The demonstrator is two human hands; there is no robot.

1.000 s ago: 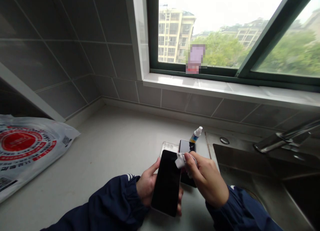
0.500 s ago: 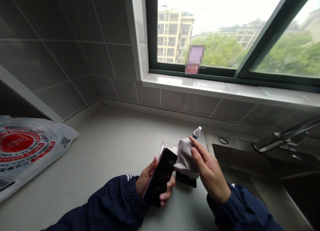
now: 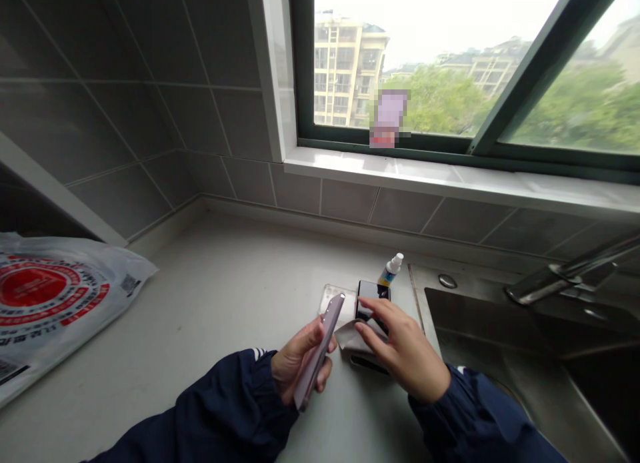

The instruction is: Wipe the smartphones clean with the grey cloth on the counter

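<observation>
My left hand [image 3: 303, 356] grips a smartphone [image 3: 323, 353] with a pinkish-purple frame, turned so that its side edge faces me. My right hand [image 3: 407, 343] has its thumb and fingers apart, just right of the phone. Below its thumb a light grey cloth [image 3: 350, 337] lies across a second, dark phone [image 3: 373, 289] on the counter. The right hand partly hides the cloth, and whether the thumb touches it is unclear. A clear phone case [image 3: 333, 295] lies left of the dark phone. Behind them stands a small white-capped bottle [image 3: 391, 269].
A stainless steel sink [image 3: 480, 316] with a faucet [image 3: 545, 286] is on the right. On the left, a plastic bag [image 3: 60, 296] with red print rests on the pale counter [image 3: 200, 303]. A tiled wall and window ledge [image 3: 425, 176] bound the back.
My left hand has rotated the phone from screen-up to edge-on. My right hand and the cloth have come down, the fingers have spread, and the bottle and dark phone's top are uncovered.
</observation>
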